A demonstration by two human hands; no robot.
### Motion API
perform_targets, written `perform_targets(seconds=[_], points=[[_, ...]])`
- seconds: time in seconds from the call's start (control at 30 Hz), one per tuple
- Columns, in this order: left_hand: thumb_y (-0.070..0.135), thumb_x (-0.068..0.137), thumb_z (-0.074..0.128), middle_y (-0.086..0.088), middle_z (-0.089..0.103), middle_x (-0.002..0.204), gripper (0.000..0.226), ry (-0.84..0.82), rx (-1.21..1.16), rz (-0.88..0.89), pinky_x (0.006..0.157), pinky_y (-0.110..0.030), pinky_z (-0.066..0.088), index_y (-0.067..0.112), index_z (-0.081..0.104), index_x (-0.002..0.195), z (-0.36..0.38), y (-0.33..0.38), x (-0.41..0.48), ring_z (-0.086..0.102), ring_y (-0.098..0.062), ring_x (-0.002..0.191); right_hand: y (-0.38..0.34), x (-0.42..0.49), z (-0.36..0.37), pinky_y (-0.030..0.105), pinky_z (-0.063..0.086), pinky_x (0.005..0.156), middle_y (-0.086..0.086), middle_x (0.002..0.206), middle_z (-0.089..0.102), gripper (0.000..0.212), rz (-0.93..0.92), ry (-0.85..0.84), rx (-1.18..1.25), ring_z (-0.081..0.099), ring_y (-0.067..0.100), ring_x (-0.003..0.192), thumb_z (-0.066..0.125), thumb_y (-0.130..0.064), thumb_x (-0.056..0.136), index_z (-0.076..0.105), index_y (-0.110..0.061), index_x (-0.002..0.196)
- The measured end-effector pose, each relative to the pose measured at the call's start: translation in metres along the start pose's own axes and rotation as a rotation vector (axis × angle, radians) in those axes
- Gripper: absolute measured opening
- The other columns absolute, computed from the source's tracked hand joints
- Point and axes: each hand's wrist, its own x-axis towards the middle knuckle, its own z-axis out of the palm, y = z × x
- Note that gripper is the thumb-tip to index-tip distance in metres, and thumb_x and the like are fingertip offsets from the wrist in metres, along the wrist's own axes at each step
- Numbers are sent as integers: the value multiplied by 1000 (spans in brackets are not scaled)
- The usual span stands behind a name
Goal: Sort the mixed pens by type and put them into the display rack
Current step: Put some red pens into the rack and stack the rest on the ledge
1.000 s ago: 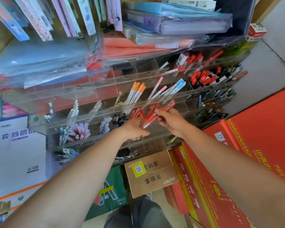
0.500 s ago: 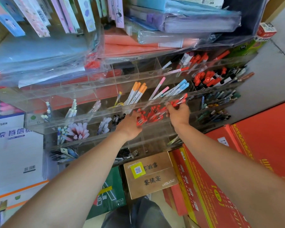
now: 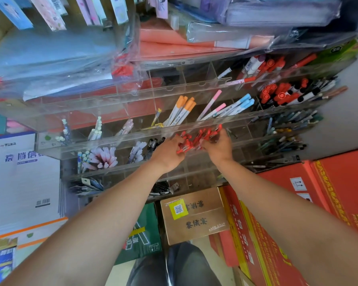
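I see L hand (image 3: 167,154) & R hand (image 3: 220,148) side by side at the mid tier of the clear rack (image 3: 116,104). Fingers of both are curled round one bunch of red pens (image 3: 196,137), held betw. them at a compartment's front edge. The orange-cap pens (image 3: 183,108) & blue-cap pens (image 3: 241,104) stand in the tier above. A brown box (image 3: 194,217) sits below the rack.

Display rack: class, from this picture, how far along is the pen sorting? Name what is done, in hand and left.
Done: orange-capped pens, pink pens and blue-capped pens stand grouped by colour in the display rack. In hand: left hand and right hand both grip a bundle of red pens at the row below. Left: seating that bundle; the dark pens at the right look jumbled.
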Motion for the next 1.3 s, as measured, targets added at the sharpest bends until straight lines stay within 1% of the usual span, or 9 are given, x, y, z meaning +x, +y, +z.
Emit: perform_targets(seconds=[0.1, 0.2, 0.33, 0.43, 0.57, 0.8, 0.9, 1.1, 1.3], points=[[19, 91, 57, -9, 59, 116, 41, -5, -7, -9, 91, -39, 49, 17, 49, 131, 1, -2, 2, 60, -24, 98, 5, 2, -2, 41, 50, 98, 2, 116, 59, 48, -79, 63, -54, 60, 16, 106, 75, -12, 77, 49, -22, 115], [20, 90, 58, -10, 57, 119, 41, 7, -13, -12, 92, -40, 49, 18, 49, 131, 2, -2, 2, 61, -25, 97, 5, -1, -4, 40, 54, 89, 6, 117, 55, 35, -150, 122, -88, 61, 16, 96, 67, -10, 84, 50, -19, 113], [20, 91, 57, -11, 50, 126, 44, 25, -4, -24, 97, -41, 47, 18, 47, 134, 3, -1, 0, 61, -26, 99, 6, 0, -7, 19, 40, 99, 9, 123, 47, 17, -173, 77, -283, 58, 23, 102, 58, -2, 90, 68, -7, 103], [21, 92, 57, -11, 48, 129, 45, 24, -3, -32, 101, -40, 45, 18, 46, 136, 4, -2, -2, 59, -26, 105, 4, -1, -13, 30, 48, 96, 6, 116, 51, 19, -192, 56, -293, 61, 23, 96, 58, -1, 89, 69, -12, 101], [22, 92, 56, -8, 48, 128, 42, 64, 14, -30, 103, -37, 43, 20, 51, 134, 2, -2, -9, 58, -25, 109, -4, -11, -21, 28, 50, 86, 3, 112, 56, 17, -245, 68, -311, 57, 12, 88, 62, -8, 88, 65, -16, 103], [22, 92, 54, 3, 65, 109, 21, 363, 63, 13, 73, -31, 50, 23, 63, 111, -22, -22, -55, 63, -18, 91, -40, -63, 10, 15, 46, 66, -8, 76, 62, 8, -492, -155, -286, 57, 1, 69, 62, -9, 89, 66, -15, 93], [25, 93, 53, 4, 70, 96, 15, 496, 115, -21, 61, -28, 44, 23, 62, 106, -44, -55, -93, 64, -20, 83, -59, -91, 48, 24, 47, 62, -8, 67, 61, 6, -584, -253, -335, 54, 6, 60, 63, -11, 88, 66, -16, 90], [25, 93, 52, -4, 68, 88, 12, 728, 137, -189, 59, -28, 35, 19, 59, 101, -96, -171, -196, 63, -29, 79, -94, -174, 173, 27, 46, 58, -10, 61, 58, 8, -731, -453, -383, 52, 8, 54, 62, -14, 90, 68, -13, 95], [23, 90, 55, -7, 67, 88, 11, 807, 102, -321, 61, -36, 43, 19, 57, 100, -138, -334, -305, 63, -34, 80, -108, -291, 342, 23, 39, 53, -9, 56, 54, 12, -793, -621, -309, 47, 5, 47, 58, -11, 85, 67, -16, 89]])
